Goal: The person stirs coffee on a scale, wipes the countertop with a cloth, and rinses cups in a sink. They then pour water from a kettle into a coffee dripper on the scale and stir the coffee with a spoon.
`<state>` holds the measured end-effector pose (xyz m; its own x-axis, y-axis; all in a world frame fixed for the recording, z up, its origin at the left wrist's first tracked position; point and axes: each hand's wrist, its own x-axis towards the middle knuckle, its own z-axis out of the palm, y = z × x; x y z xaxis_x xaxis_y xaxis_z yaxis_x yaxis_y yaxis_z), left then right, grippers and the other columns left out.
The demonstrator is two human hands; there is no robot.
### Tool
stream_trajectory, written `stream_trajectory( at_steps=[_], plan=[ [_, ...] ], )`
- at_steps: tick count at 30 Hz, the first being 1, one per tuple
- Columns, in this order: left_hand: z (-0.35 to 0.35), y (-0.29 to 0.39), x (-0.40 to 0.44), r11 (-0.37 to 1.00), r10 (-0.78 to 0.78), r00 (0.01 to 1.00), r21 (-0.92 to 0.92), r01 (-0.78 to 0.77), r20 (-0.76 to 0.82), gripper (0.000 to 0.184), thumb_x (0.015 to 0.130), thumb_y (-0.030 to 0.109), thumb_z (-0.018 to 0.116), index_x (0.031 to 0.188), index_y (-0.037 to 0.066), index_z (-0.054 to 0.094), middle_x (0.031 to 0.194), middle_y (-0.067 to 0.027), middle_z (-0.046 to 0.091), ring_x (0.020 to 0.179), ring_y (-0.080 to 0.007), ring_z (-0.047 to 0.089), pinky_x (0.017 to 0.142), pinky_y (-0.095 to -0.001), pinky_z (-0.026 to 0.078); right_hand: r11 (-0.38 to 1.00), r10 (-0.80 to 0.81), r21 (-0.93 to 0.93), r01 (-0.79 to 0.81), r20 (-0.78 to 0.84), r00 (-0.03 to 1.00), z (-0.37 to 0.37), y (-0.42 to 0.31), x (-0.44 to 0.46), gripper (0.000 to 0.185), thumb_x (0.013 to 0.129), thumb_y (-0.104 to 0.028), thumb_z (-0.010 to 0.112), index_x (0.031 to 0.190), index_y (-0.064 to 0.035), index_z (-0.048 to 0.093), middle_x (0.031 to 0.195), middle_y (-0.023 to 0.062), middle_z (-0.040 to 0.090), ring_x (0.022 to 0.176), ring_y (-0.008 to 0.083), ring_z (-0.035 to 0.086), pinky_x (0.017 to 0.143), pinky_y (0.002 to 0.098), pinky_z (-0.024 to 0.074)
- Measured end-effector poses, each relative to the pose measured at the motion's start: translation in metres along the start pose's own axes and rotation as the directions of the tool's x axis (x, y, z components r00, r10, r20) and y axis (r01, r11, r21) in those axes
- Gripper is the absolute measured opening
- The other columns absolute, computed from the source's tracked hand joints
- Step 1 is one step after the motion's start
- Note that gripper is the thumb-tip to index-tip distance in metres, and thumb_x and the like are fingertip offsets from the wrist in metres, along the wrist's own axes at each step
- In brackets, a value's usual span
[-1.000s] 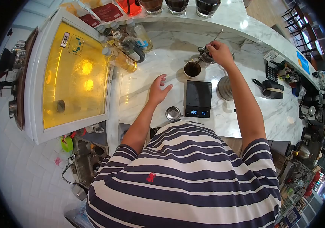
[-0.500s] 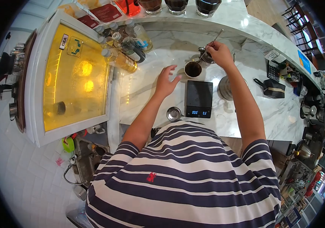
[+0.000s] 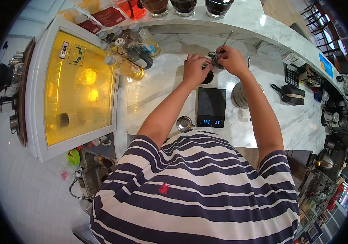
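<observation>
On the marble counter (image 3: 161, 97), a thin rod (image 3: 227, 39), presumably light, stiff and best gripped mid-shaft, is clamped by the right hand's (image 3: 234, 62) fingers near the cup (image 3: 209, 77); the left hand's (image 3: 195, 70) fingers are curled, their grip indeterminable.

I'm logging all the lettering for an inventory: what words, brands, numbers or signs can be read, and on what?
"GEA": sticker on the yellow-lit glass door.
"000" (any colon is too small to tell) and "0.3": display of the digital scale.
"S": bottle cap.
Too small or blurred: dark red packet, bottle labels, blue sign, calculator keys.
</observation>
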<state>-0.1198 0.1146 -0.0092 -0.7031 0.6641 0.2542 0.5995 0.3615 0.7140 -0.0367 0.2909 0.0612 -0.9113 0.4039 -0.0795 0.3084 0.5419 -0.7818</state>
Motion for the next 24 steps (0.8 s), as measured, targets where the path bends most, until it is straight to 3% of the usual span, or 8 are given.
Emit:
stream_trajectory(
  at_steps=[9,24],
  plan=[
    [-0.004,-0.009,-0.013,0.998,-0.037,0.991,-0.057,0.03,-0.125,0.013,0.083,0.023,0.081,0.093,0.015,0.078,0.105,-0.0067,0.07,0.11,-0.0318,0.058,0.096,-0.044,0.046,0.998,-0.06,-0.011,0.06,0.045,0.997,0.003,-0.008,-0.006,0.036,0.079,-0.006,0.065,0.114,-0.0036,0.07,0.087,0.0164,0.077,0.08,0.0327,0.074,0.076,0.0404,0.0567],
    [-0.003,-0.015,-0.011,0.997,-0.067,0.995,-0.037,0.064,-0.074,0.013,0.083,0.026,0.08,0.093,0.017,0.078,0.105,-0.0071,0.071,0.109,-0.0336,0.058,0.095,-0.0443,0.048,0.998,-0.058,-0.014,0.056,-0.191,0.98,-0.011,-0.001,-0.017,0.028,0.087,-0.017,0.072,0.113,-0.0053,0.072,0.094,0.0152,0.077,0.084,0.0319,0.073,0.08,0.04,0.0562]
  ],
)
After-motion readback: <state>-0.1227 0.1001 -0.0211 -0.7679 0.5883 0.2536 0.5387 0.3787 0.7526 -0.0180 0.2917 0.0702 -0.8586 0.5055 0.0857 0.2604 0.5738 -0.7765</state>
